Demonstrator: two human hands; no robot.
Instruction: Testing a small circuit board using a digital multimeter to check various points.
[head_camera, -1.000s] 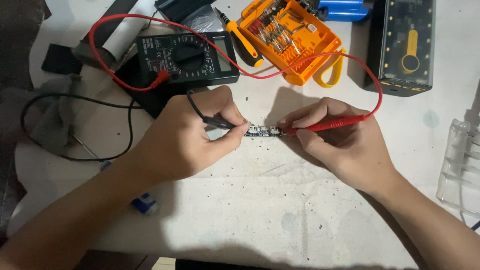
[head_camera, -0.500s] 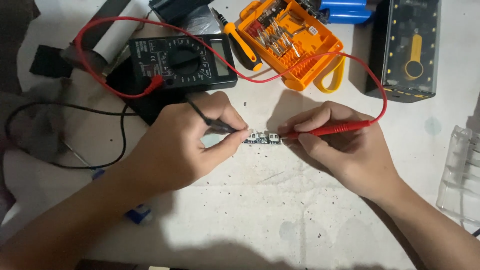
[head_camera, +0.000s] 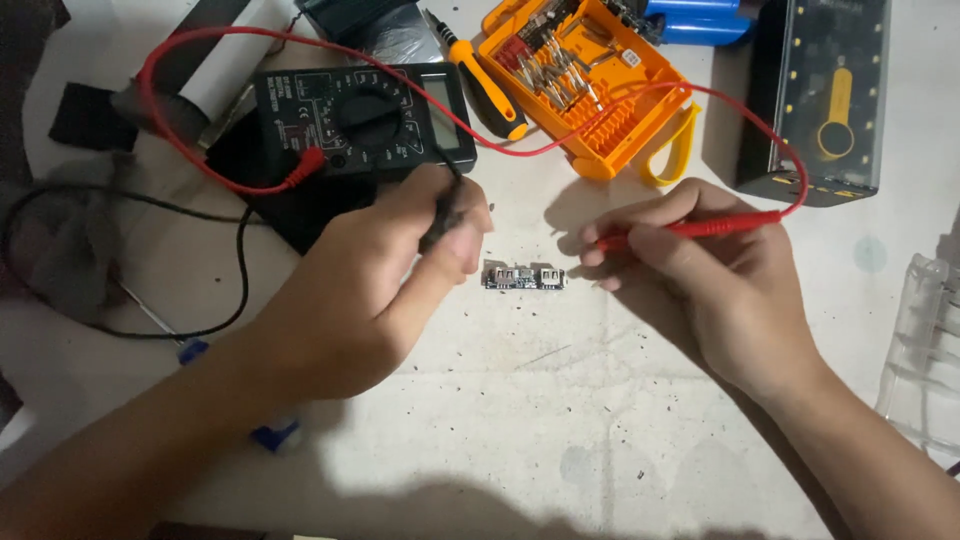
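Hands hold one meter probe each, closed around them. The left hand is clamped on the black probe, its tip hidden behind the thumb and fingers. The right hand pinches the red probe, tip pointing left, near but apart from the work. Between the hands, a small circuit board with metal sockets lies flat on the worktop, touched by neither probe as far as can be seen.

Judgement on progress: both leads are plugged in and in hand, the board is laid out, but no contact is made at this moment; whether any reading stands on the display cannot be told.

Further out: the black meter sits behind the left hand, the red lead looping from it. An orange screwdriver-bit case lies open behind the board, a yellow-handled screwdriver beside it, and a dark box at the far right
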